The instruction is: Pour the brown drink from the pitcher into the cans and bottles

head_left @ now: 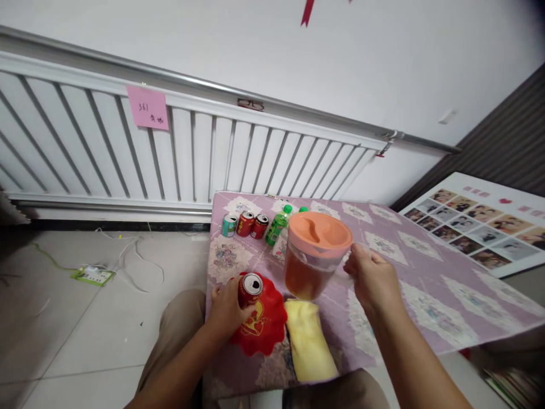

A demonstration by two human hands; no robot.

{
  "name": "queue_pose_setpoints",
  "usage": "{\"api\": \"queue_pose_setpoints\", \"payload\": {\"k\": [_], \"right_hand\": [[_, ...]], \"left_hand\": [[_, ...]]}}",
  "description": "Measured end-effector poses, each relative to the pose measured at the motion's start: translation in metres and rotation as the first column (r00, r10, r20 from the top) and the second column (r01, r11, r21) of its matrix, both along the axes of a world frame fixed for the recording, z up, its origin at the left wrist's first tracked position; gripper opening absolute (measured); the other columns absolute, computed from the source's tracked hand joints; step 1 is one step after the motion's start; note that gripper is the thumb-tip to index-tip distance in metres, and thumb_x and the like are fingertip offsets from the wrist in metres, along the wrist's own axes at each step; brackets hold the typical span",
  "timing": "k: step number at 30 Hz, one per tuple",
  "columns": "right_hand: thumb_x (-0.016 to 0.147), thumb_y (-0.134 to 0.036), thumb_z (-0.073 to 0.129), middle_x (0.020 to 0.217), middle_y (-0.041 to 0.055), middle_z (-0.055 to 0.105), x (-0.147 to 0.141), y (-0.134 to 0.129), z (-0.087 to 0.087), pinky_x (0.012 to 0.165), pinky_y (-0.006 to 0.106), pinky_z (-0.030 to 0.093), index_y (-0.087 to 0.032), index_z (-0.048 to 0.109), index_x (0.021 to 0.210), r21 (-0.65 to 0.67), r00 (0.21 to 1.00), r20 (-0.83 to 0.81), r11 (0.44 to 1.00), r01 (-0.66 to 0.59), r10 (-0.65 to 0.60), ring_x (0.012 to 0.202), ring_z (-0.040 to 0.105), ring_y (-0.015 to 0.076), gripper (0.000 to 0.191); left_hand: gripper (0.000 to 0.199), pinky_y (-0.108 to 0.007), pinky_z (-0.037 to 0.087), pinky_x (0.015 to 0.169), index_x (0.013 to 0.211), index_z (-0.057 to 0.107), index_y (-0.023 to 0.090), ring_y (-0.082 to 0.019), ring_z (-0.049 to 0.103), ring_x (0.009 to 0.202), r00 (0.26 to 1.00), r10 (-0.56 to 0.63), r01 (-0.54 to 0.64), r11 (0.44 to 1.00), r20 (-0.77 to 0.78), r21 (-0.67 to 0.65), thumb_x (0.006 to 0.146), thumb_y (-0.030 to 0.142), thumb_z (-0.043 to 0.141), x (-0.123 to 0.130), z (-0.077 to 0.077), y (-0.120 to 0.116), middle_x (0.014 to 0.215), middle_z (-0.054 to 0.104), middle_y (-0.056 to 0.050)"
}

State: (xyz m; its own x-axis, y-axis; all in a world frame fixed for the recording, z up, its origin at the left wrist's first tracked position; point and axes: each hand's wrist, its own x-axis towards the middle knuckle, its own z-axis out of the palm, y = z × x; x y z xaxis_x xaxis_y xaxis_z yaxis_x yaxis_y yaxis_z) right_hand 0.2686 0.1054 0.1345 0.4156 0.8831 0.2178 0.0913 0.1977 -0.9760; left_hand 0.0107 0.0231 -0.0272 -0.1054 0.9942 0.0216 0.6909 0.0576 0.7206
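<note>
My left hand (227, 305) curled its fingers and thumb around the open red can (250, 291), steadying it over the scalloped red tray (268, 336), which could have caught drips; whether the can rested there, I could not tell. My right hand (374, 278) was clenched beside the pitcher (304, 277), seemingly on its handle, probably the best place to bear its weight, just beyond the folded yellow cloth (313, 343)

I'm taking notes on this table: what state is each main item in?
Pitcher: partly filled, held by right hand.
Pitcher lid: on.
Front can: open, in left hand.
Three back cans: upright, seemingly open.
Green bottle: upright, capped.
Yellow cloth: folded.
Red tray: lying flat.
</note>
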Motion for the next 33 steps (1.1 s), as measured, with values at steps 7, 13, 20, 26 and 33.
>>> {"api": "queue_pose_setpoints", "payload": {"k": [7, 13, 20, 26, 33], "right_hand": [[0.059, -0.066, 0.082, 0.047, -0.0044, 0.045, 0.021, -0.048, 0.010, 0.045, 0.026, 0.028, -0.021, 0.052, 0.050, -0.104, 0.978, 0.209, 0.995, 0.005, 0.017, 0.047, 0.037, 0.0095, 0.055], [0.060, -0.071, 0.075, 0.047, -0.0010, 0.047, 0.022, -0.076, 0.014, 0.046, 0.028, 0.029, -0.022, 0.053, 0.046, -0.192, 0.905, 0.417, 0.981, -0.003, 0.085, 0.048, 0.038, 0.0122, 0.056], [0.061, -0.071, 0.070, 0.047, -0.0015, 0.042, 0.017, -0.089, 0.017, 0.046, 0.029, 0.029, -0.023, 0.048, 0.044, -0.225, 0.847, 0.512, 0.974, -0.027, 0.142, 0.048, 0.036, 0.0128, 0.055], [0.063, -0.066, 0.072, 0.049, -0.0039, 0.036, 0.014, -0.091, 0.016, 0.047, 0.028, 0.025, -0.024, 0.043, 0.046, -0.261, 0.847, 0.501, 0.964, -0.045, 0.175, 0.049, 0.030, 0.0112, 0.054], [0.067, -0.061, 0.072, 0.053, -0.0039, 0.038, 0.017, -0.090, 0.012, 0.049, 0.027, 0.027, -0.023, 0.046, 0.051, -0.258, 0.840, 0.511, 0.965, -0.050, 0.180, 0.052, 0.032, 0.0117, 0.049]], "left_hand": [[0.074, -0.061, 0.024, 0.120, 0.140, 0.050, 0.022, -0.035, 0.055, 0.135, 0.998, -0.001, 0.000, 1.000, 0.059, 0.004, 0.072, 0.022, 0.081, -0.004, 0.001, 0.000, 0.142, 0.063, -0.015], [0.079, -0.059, 0.023, 0.122, 0.144, 0.046, 0.022, -0.034, 0.050, 0.141, 0.994, 0.015, -0.022, 0.998, 0.106, 0.058, 0.072, 0.022, 0.079, -0.006, 0.017, -0.007, 0.147, 0.059, -0.015], [0.077, -0.057, 0.025, 0.121, 0.143, 0.046, 0.022, -0.033, 0.049, 0.141, 0.991, -0.001, -0.011, 0.996, 0.135, 0.088, 0.072, 0.023, 0.076, -0.008, 0.027, -0.020, 0.149, 0.056, -0.015], [0.079, -0.054, 0.028, 0.121, 0.143, 0.047, 0.024, -0.033, 0.050, 0.140, 0.984, 0.002, -0.013, 0.998, 0.180, 0.060, 0.071, 0.023, 0.077, -0.004, 0.030, -0.027, 0.147, 0.058, -0.012], [0.081, -0.054, 0.024, 0.123, 0.146, 0.044, 0.023, -0.032, 0.048, 0.141, 0.981, -0.014, -0.002, 0.997, 0.193, 0.083, 0.071, 0.024, 0.076, -0.004, 0.037, -0.026, 0.150, 0.055, -0.013]]}}
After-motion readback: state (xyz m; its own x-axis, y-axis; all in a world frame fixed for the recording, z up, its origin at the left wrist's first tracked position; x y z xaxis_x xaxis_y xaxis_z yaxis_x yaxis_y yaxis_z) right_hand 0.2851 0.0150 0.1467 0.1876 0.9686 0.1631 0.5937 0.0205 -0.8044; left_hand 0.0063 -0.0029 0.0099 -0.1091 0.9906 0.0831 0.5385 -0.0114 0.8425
